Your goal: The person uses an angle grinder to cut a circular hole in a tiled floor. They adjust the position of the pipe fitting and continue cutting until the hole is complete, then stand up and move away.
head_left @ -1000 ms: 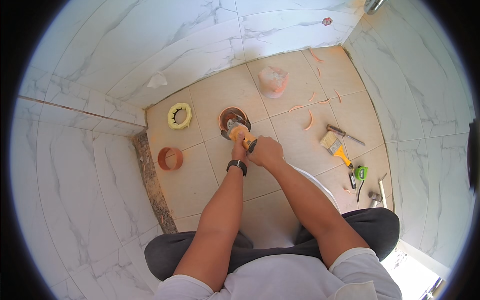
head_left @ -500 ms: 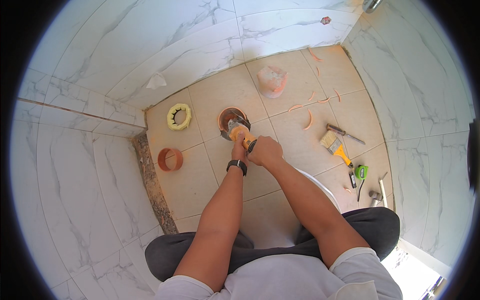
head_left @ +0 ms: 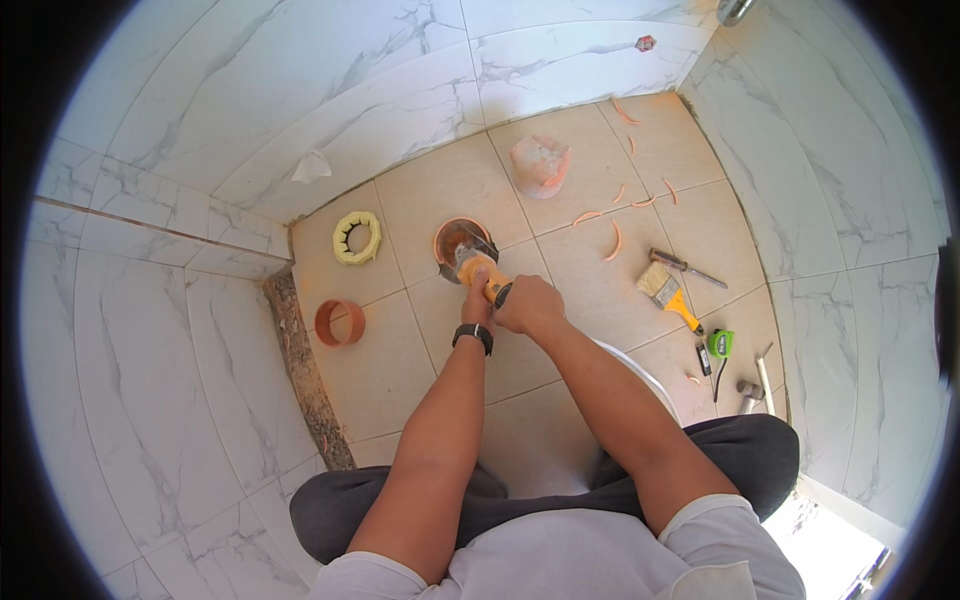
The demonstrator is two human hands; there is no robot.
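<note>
Both my hands are closed around a yellow angle grinder [head_left: 473, 266]. My left hand [head_left: 478, 298] grips the body near its head, with a dark watch on that wrist. Behind it, my right hand [head_left: 532, 304] wraps round the dark rear end. The grinder's head and disc sit over a round floor opening with an orange-brown pipe rim [head_left: 437, 240]; the disc's edge is partly hidden by the guard. To the left lie a cut orange pipe ring [head_left: 340, 323] and a pale yellow ring [head_left: 357, 238] with a toothed inner edge.
A dusty pinkish bag [head_left: 541, 167] stands beyond the opening. Thin curved orange offcuts [head_left: 614, 241] are scattered to the right. Nearer me lie a screwdriver [head_left: 687, 267], a paintbrush [head_left: 670, 295], a green tape measure [head_left: 720, 344] and a hammer [head_left: 749, 392]. A white cord [head_left: 645, 377] runs past my right forearm.
The grinder's head has shifted slightly within the opening, and its guard has turned a little. Both hands keep their hold, nearly in the same place.
</note>
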